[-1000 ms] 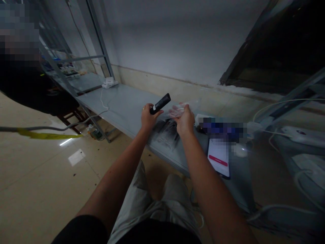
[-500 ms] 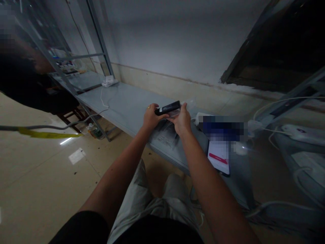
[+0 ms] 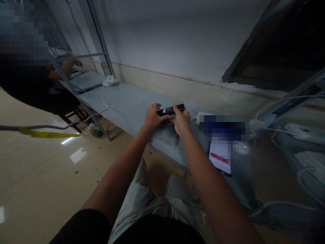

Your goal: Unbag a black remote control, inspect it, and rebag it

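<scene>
1. Left hand (image 3: 151, 117) clamped on the near end of a slim black device (image 3: 170, 109); right hand (image 3: 181, 121) pinching its middle, fingers closed round it.
2. Device held level, just above the grey bench (image 3: 122, 101), over its front edge.
3. Beneath the hands, a heap of clear plastic bags (image 3: 166, 135) at that front edge.
4. Further right along the bench, a lit phone (image 3: 220, 156).
5. At the far left corner, a white adapter (image 3: 109, 81) with its cable.

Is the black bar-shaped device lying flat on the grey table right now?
No, both the left hand and right hand hold the black bar-shaped device above the grey table.
</scene>
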The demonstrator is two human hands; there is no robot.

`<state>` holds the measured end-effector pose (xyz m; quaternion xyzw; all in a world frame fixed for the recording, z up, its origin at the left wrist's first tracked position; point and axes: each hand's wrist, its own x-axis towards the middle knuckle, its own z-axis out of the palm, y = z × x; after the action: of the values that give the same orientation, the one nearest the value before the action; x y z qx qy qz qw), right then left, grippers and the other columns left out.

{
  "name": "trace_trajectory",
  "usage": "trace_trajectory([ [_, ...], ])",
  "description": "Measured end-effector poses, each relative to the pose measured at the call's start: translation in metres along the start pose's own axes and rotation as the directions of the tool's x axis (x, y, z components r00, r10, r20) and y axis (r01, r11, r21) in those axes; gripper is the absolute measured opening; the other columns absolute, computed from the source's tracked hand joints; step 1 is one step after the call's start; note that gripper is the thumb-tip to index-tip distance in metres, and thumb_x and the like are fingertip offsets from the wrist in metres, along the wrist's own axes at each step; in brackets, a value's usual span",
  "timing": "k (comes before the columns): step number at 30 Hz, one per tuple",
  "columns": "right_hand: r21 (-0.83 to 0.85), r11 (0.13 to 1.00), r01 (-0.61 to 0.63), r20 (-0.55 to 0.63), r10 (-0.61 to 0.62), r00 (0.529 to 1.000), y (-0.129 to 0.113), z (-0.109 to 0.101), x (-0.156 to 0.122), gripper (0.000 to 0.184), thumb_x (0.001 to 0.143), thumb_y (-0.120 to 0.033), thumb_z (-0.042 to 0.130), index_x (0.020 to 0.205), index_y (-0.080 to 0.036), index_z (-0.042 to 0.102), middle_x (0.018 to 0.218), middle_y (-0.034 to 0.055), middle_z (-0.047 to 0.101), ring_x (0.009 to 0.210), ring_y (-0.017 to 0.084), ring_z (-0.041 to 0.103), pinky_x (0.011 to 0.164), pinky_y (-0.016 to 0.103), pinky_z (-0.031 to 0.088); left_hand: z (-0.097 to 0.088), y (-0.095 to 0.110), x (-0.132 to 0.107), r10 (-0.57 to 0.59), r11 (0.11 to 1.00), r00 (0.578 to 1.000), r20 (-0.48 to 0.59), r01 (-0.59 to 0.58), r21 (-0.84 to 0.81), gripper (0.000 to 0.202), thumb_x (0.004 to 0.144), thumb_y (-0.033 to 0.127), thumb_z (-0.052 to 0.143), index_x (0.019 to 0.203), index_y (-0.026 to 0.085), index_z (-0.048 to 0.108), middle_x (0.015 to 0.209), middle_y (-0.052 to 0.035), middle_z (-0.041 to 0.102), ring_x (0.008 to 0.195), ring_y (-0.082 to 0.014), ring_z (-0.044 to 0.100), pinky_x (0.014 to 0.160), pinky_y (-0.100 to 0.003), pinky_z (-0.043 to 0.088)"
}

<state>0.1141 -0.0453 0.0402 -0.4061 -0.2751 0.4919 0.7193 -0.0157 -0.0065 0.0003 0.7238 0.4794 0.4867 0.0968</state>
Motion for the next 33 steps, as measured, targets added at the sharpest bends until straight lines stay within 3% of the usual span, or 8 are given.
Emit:
trace_trajectory([
  [2, 0.026, 1.0, -0.012, -0.045, 0.013, 0.999, -0.001, -0.001, 0.002, 0.014, 0.079, -0.023, 0.068, 0.09, -0.019, 0.061, 0.078, -0.0025, 0.065, 0.071, 0.014, 0.066, 0.057, 0.026, 0.058, 0.002, -0.002, 0.001, -0.02, 0.998, 0.998, -0.052, 0.016, -0.064, 0.052, 0.073, 0.051, 0.077, 0.107, 0.019, 0.055, 0.106, -0.0101, 0.061, 0.097, -0.0226, 0.058, 0.086, -0.035, 0.045],
  [5, 0.114, 0.993, -0.016, -0.098, 0.027, 0.995, -0.005, -0.004, 0.006, 0.014, 0.082, -0.024, 0.065, 0.095, -0.02, 0.06, 0.084, -0.0021, 0.067, 0.078, 0.015, 0.068, 0.071, 0.038, 0.062, 0.005, -0.006, 0.004, -0.154, 0.971, 0.978, -0.14, 0.124, -0.205, 0.038, 0.087, 0.052, 0.062, 0.103, 0.018, 0.056, 0.096, -0.0092, 0.063, 0.085, -0.0187, 0.059, 0.078, -0.032, 0.046],
  [9, 0.234, 0.972, -0.027, -0.109, 0.054, 0.993, -0.011, -0.007, 0.008, 0.015, 0.087, -0.027, 0.061, 0.1, -0.021, 0.058, 0.087, -0.0015, 0.068, 0.081, 0.015, 0.068, 0.084, 0.047, 0.06, 0.006, -0.01, 0.006, -0.301, 0.905, 0.953, -0.017, 0.28, -0.319, 0.037, 0.09, 0.055, 0.055, 0.089, 0.018, 0.057, 0.071, -0.0024, 0.059, 0.064, -0.0141, 0.055, 0.061, -0.026, 0.04],
  [19, 0.241, 0.97, -0.031, -0.102, 0.057, 0.993, -0.006, -0.011, 0.01, 0.019, 0.087, -0.031, 0.063, 0.102, -0.021, 0.058, 0.085, -0.0002, 0.068, 0.082, 0.017, 0.069, 0.087, 0.052, 0.058, -0.003, -0.002, 0.006, -0.352, 0.805, 0.923, 0.157, 0.384, -0.451, 0.036, 0.083, 0.05, 0.067, 0.082, 0.019, 0.049, 0.054, 0.005, 0.05, 0.045, -0.008, 0.043, 0.048, -0.021, 0.03],
  [24, 0.226, 0.974, -0.022, -0.087, 0.043, 0.995, -0.002, -0.012, 0.012, 0.021, 0.086, -0.033, 0.066, 0.101, -0.021, 0.058, 0.088, 0.0002, 0.069, 0.082, 0.017, 0.069, 0.086, 0.05, 0.059, -0.007, -0.004, 0.005, -0.341, 0.786, 0.906, 0.252, 0.422, -0.452, 0.031, 0.087, 0.047, 0.062, 0.082, 0.018, 0.052, 0.054, 0.0027, 0.052, 0.043, -0.0082, 0.044, 0.047, -0.021, 0.032],
  [33, 0.206, 0.976, -0.067, -0.102, 0.089, 0.991, -0.003, -0.012, 0.013, 0.021, 0.088, -0.036, 0.064, 0.101, -0.021, 0.056, 0.088, -0.0002, 0.069, 0.083, 0.016, 0.069, 0.087, 0.049, 0.058, -0.006, -0.012, 0.006, -0.326, 0.8, 0.906, 0.269, 0.416, -0.433, 0.029, 0.088, 0.044, 0.06, 0.081, 0.016, 0.055, 0.054, 0.0021, 0.051, 0.045, -0.0086, 0.044, 0.049, -0.022, 0.032],
])
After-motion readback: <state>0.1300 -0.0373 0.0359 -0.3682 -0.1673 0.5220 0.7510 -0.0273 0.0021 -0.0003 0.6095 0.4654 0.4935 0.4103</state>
